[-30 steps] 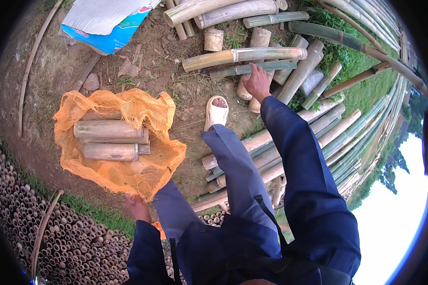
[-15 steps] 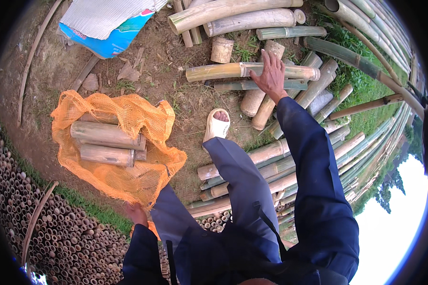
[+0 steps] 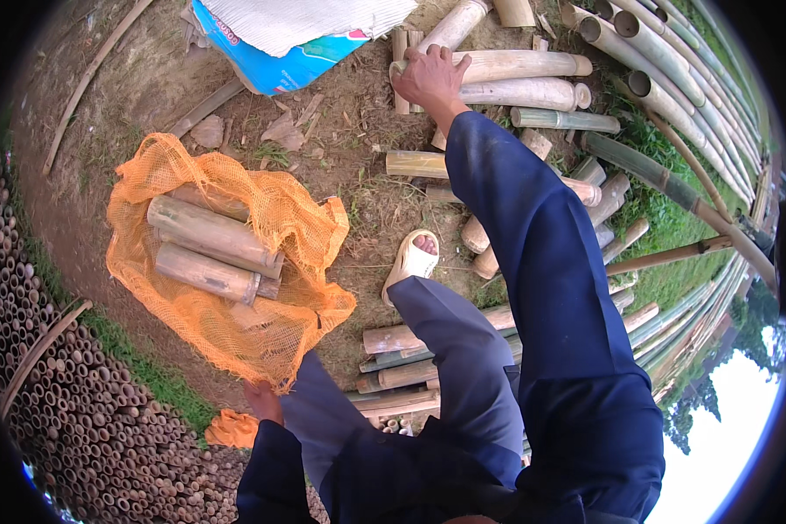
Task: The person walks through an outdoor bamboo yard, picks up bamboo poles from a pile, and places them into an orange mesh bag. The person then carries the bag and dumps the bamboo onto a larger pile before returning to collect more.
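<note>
An orange mesh bag [image 3: 227, 327] lies spread open on the ground at left. Several short bamboo pieces [image 3: 205, 234] rest side by side in it. My left hand [image 3: 264, 402] is closed on the bag's near edge, its fingers partly hidden by the mesh. Farther off, my right hand [image 3: 431, 80] has its fingers curled over the left end of a thick, pale bamboo piece [image 3: 524, 65] lying on the pile. A yellowish bamboo piece [image 3: 417, 164] lies below my right forearm, which covers its middle.
A blue sack [image 3: 279, 74] with a white woven sheet lies at the far left. Many cut bamboo tubes [image 3: 87, 393] are stacked at lower left. Long poles [image 3: 690, 79] lean at right, and more bamboo lengths [image 3: 393, 339] lie beside my sandalled foot [image 3: 415, 255].
My right hand has moved from above the yellowish bamboo piece to the pale one farther away, its spread fingers now curled. The view has shifted; my left hand keeps hold of the bag.
</note>
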{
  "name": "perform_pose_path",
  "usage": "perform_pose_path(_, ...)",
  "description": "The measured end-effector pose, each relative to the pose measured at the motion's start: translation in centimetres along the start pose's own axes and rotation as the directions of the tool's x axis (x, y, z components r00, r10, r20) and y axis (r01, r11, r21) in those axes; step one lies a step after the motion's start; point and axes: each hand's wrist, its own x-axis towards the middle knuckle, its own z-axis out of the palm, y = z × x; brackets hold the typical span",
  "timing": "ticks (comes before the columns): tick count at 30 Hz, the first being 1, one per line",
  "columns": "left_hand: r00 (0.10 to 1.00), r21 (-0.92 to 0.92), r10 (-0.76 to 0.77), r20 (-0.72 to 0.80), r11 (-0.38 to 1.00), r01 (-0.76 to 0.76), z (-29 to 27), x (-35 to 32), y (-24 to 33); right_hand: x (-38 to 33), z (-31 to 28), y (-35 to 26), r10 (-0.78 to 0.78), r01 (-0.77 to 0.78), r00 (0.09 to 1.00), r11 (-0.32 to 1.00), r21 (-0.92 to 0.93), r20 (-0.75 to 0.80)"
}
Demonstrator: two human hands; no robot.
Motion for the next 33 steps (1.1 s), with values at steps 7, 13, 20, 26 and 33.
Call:
perform_pose_path(7,0.995,-0.129,-0.027,0.098,0.991,0.04,-2.3,0.5,0.6,-12.7,0.7,8.0,0.035,-0.049,0.956,0.998,-0.041,-0.29)
perform_pose_path(13,0.979,-0.17,0.137,0.152,0.979,-0.111,-5.2,2.8,0.8,-20.6,-4.6,16.9,0.253,-0.242,0.965,0.959,0.148,-0.062)
perform_pose_path(20,0.965,-0.321,0.082,0.251,0.947,0.003,-9.1,7.1,3.7,-29.5,-15.7,21.1,0.595,-0.021,0.745,0.474,0.88,-0.303)
perform_pose_path(26,0.962,-0.161,0.076,0.262,0.986,-0.035,-11.9,8.8,7.3,-47.0,-27.3,18.2,0.732,0.083,0.679,0.012,0.997,-0.065)
perform_pose_path(33,0.897,0.119,0.175,0.405,0.963,-0.242,-13.9,10.2,10.2,-66.8,-28.3,9.6,0.796,0.086,0.605,-0.062,0.994,-0.003)
